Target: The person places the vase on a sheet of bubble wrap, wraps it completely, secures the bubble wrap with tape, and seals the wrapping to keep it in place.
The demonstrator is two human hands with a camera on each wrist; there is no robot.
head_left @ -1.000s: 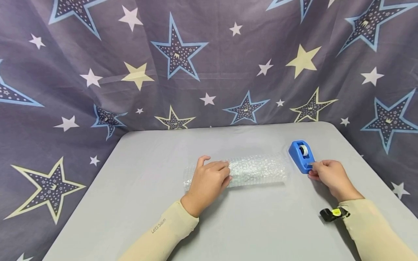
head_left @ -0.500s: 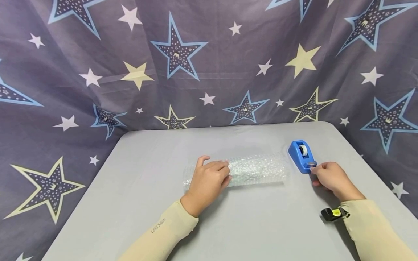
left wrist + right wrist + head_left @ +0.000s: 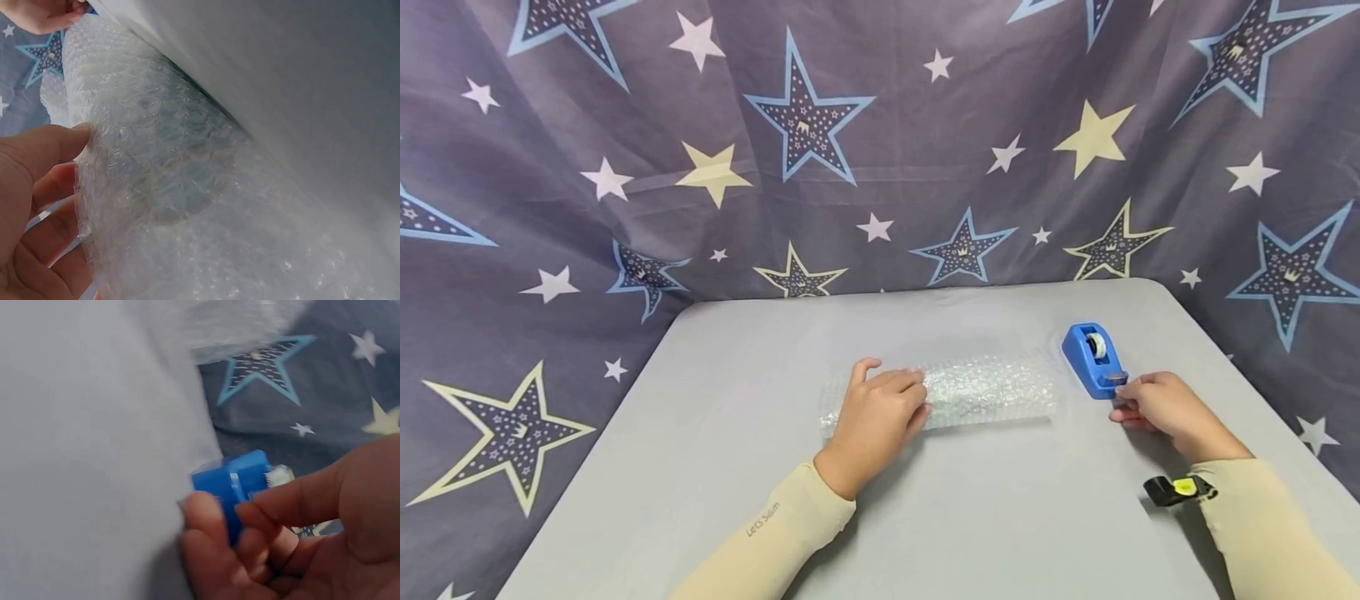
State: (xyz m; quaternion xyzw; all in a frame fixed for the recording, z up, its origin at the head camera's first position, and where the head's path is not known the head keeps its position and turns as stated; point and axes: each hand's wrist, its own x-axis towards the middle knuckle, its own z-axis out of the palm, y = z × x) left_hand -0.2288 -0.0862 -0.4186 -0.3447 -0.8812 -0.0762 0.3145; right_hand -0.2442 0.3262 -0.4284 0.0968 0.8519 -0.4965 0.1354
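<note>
A roll of clear bubble wrap [image 3: 988, 390] lies sideways mid-table, with something pale and greenish blurred inside it. My left hand [image 3: 880, 417] grips its left part from above. In the left wrist view the thumb [image 3: 69, 140] touches the near side of the wrap while the other fingers curl along its edge. To the right of the roll stands a blue tape dispenser [image 3: 1092, 360] with a white tape roll [image 3: 1097, 345] in it. At its front end my right hand [image 3: 1172, 412] pinches the tape with thumb and index finger; the strip itself is barely visible.
A grey cloth covers the table [image 3: 1000, 517]. Behind it hangs a dark curtain [image 3: 895, 150] printed with stars. A black strap with a yellow tag [image 3: 1183, 486] sits at the right wrist.
My right hand has shifted slightly right and toward me, and its wrist has turned a little. The left hand, bubble wrap and dispenser have stayed in place.
</note>
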